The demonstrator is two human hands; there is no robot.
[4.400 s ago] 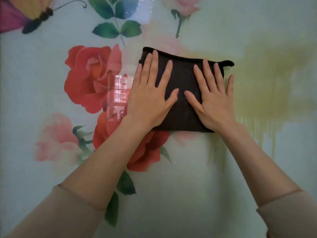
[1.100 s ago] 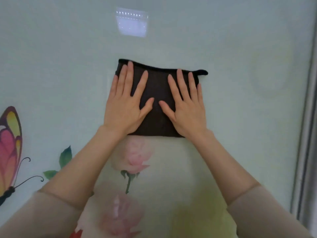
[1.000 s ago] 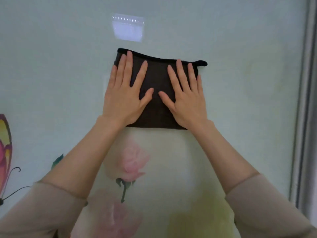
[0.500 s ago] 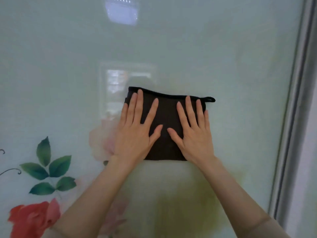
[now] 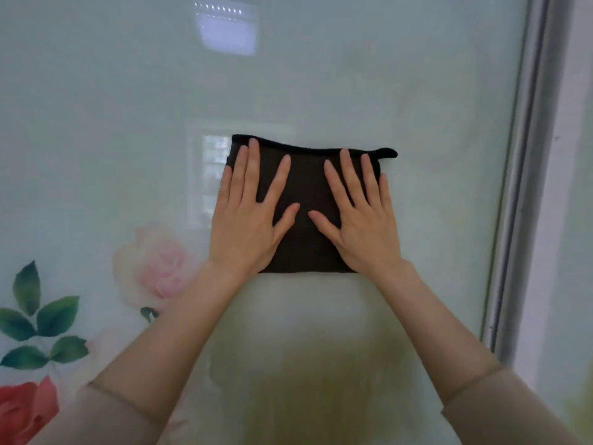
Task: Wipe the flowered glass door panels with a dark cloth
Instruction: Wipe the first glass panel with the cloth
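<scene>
Dark cloth (image 5: 308, 184): folded to a rectangle, pressed flat on the glass door panel (image 5: 128, 107) near the middle of the view.
Long axis: 9 to 3 o'clock, upper hem tilted slightly down toward 3.
Loop tab (image 5: 387, 152): juts toward 3 o'clock from the cloth's upper right corner.
Left hand (image 5: 248, 220): flat on the cloth's 9 o'clock half, fingers straight, spread, aimed at 12.
Right hand (image 5: 362, 220): flat on the 3 o'clock half, fingers likewise aimed at 12; thumbs near each other, apart.
Grip: both apart, pressing only, clamped on nothing.
Print: pink rose (image 5: 157, 264) at 8 o'clock of the cloth, green leaves (image 5: 41, 319) and red rose (image 5: 22, 409) farther toward 8.
Door frame (image 5: 519, 187): grey, at 3 o'clock of the cloth.
Pale grid (image 5: 213, 175): just at 9 o'clock of the cloth, possibly a window reflection.
</scene>
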